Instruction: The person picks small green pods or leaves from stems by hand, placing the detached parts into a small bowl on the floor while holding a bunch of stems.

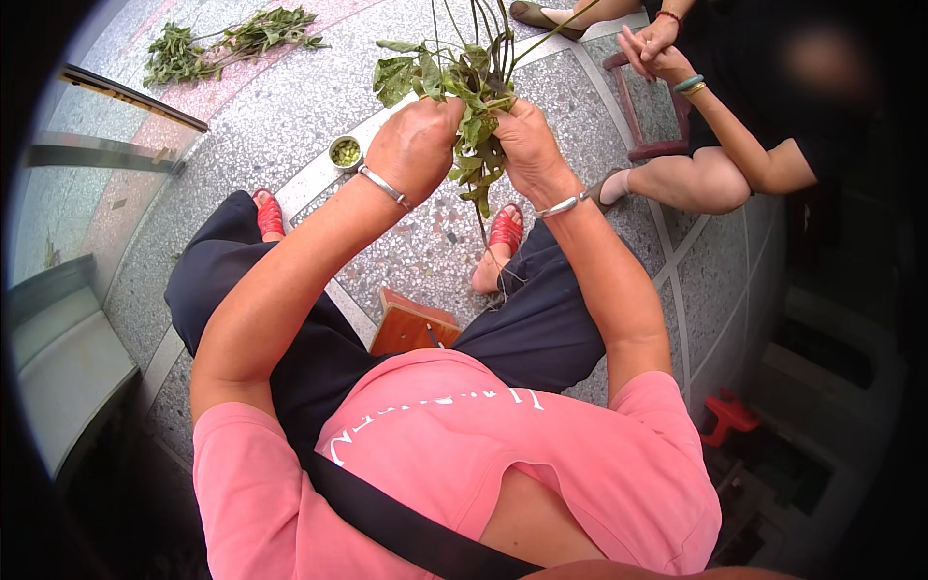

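Both my hands hold a leafy bean plant [475,130] up in front of me, its thin stems pointing away and its roots hanging towards my lap. My left hand [417,141] is closed on the leaves at the left side. On the other side, my right hand [531,145] grips leaves and stems, with the thumb towards the middle. The fingertips of my left hand are hidden. Below and left of my left hand, a small round metal bowl [346,154] stands on the floor with green beans in it.
Picked plants [232,45] lie in a heap on the speckled floor at the upper left. A glass door's edge [134,98] stands at the left. A seated person [725,130] is at the upper right beside a wooden stool [656,151]. A red plastic stool [727,418] is at the lower right.
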Available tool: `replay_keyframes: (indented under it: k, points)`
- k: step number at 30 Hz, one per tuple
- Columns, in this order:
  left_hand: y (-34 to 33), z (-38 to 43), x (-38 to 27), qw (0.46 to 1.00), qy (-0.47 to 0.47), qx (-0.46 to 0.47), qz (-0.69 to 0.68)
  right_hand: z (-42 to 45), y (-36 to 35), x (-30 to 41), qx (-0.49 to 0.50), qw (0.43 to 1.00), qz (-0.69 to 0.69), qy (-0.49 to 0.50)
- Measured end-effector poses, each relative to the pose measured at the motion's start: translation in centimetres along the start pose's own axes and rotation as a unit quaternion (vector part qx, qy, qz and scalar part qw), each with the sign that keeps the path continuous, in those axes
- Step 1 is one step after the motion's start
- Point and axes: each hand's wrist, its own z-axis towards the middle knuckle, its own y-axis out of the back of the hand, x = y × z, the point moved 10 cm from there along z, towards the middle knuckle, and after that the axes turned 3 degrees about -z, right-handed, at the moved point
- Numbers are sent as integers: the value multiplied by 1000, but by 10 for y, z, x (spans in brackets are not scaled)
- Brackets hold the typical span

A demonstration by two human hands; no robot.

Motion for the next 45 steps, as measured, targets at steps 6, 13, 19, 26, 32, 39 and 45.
replay_keyframes:
  k: [6,13,19,26,32,39,45]
  points:
    - [12,10,11,995,15,-25,-91,4,-8,10,57,998,9,6]
    - [-1,7,22,997,45,0,-66,10,-3,0,69,998,-2,-4]
    - [-6,5,23,997,44,1,-66,7,-4,5,62,998,-4,15]
    - [-15,1,23,994,94,43,-22,5,3,-2,79,997,-5,8]
    - [-20,-3,23,990,120,60,-32,5,10,-11,92,996,-10,4]
    - [-28,-6,31,985,150,75,-27,0,5,-3,81,996,-23,21]
    - [-23,-7,28,988,132,56,-65,-1,3,-4,91,996,-14,9]
